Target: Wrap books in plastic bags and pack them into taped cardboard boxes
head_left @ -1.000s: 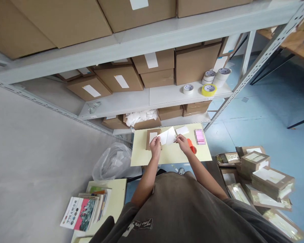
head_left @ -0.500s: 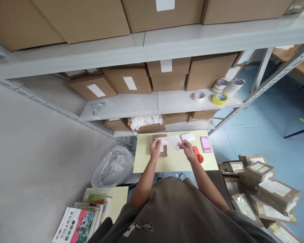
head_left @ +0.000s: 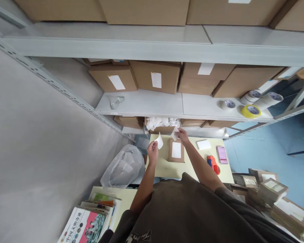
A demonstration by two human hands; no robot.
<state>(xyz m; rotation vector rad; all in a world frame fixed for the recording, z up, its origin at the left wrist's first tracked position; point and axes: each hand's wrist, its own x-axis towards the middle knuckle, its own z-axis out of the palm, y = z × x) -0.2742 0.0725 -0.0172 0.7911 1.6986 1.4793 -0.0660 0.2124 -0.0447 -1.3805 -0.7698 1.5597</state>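
Observation:
My left hand (head_left: 152,151) pinches a curled white paper slip (head_left: 159,141) above the left part of the pale yellow table (head_left: 164,168). In my right hand (head_left: 183,136) is another thin white paper piece (head_left: 175,133), held near the table's far edge. The two pieces are apart from each other. Between and below my hands lies a small cardboard box (head_left: 170,152) with a white label (head_left: 176,150) on its top. To the right are a white pad or stack of paper (head_left: 204,144), a red-orange tape dispenser (head_left: 212,164) and a pink-purple item (head_left: 222,155), blurred out.
Shelving (head_left: 142,103) with cartons stands ahead, with tape rolls (head_left: 250,111) at its right. A clear plastic bag (head_left: 123,167) of paper scraps is on the left, above books (head_left: 87,224). Taped parcels (head_left: 272,190) are piled at the right.
Half a second ago both hands held one white strip over the box; now each holds a separate piece. My hands have moved apart, uncovering the box's label. The view has shifted left.

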